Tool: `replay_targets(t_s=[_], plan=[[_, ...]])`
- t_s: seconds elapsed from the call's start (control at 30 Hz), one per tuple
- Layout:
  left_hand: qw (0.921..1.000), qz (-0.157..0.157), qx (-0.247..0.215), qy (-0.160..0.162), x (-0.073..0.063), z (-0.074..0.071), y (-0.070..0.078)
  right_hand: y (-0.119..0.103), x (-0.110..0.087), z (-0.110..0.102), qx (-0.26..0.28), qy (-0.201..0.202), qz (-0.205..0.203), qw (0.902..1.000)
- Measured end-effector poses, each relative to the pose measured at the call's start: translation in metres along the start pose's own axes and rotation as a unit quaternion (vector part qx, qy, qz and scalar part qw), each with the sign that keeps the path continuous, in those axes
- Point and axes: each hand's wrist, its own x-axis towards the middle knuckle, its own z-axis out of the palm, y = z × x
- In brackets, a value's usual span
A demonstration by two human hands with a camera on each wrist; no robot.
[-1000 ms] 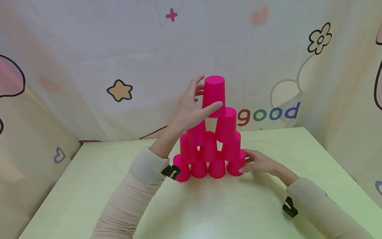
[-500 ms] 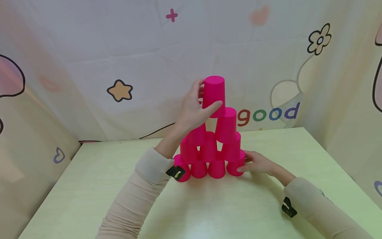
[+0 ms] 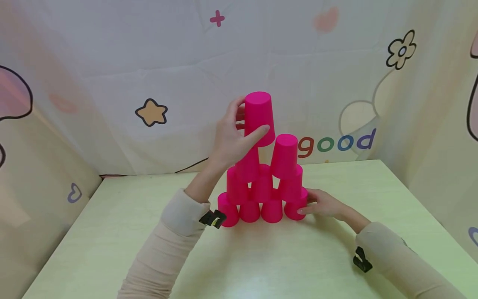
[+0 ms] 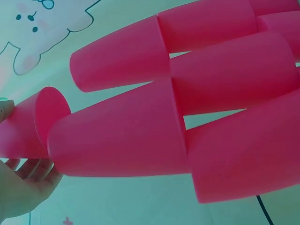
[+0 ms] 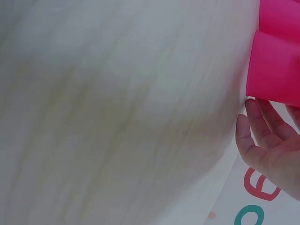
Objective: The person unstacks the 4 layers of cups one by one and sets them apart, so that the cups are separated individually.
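Note:
My left hand [image 3: 228, 141] grips a bright pink upside-down cup [image 3: 259, 110] at the top of a cup pyramid, thumb in front and fingers behind. The held cup leans a little, and its open mouth shows in the left wrist view. It overlaps the left cup [image 3: 247, 166] of the row below and stands apart from the right one [image 3: 285, 155]. Low on the right, my right hand [image 3: 325, 204] rests beside the end cup [image 3: 296, 205] of the bottom row. In the right wrist view its loosely bent fingers [image 5: 262, 124] lie right at that cup's side.
Further pink cups [image 3: 261, 182] form the pyramid's lower rows on the pale table [image 3: 269, 257]. Behind hangs a printed cloth [image 3: 179, 50] with a star, a flower and the word "good". Cloth also rises at both sides.
My left hand has shifted the top cup leftward, off the right cup below, and tilted it slightly. My right hand stays nearly where it was, beside the bottom right cup.

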Motion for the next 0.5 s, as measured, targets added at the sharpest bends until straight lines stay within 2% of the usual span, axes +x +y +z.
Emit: replay_targets(t_s=[0.2, 0.5], plan=[[0.9998, 0.017, -0.005, 0.007, -0.005, -0.010, 0.003, 0.003, 0.002, 0.000, 0.000, -0.002, 0.016, 0.9999], [0.9972, 0.067, 0.030, 0.013, -0.015, -0.021, 0.006, 0.004, 0.001, -0.001, 0.007, -0.008, 0.016, 0.9998]])
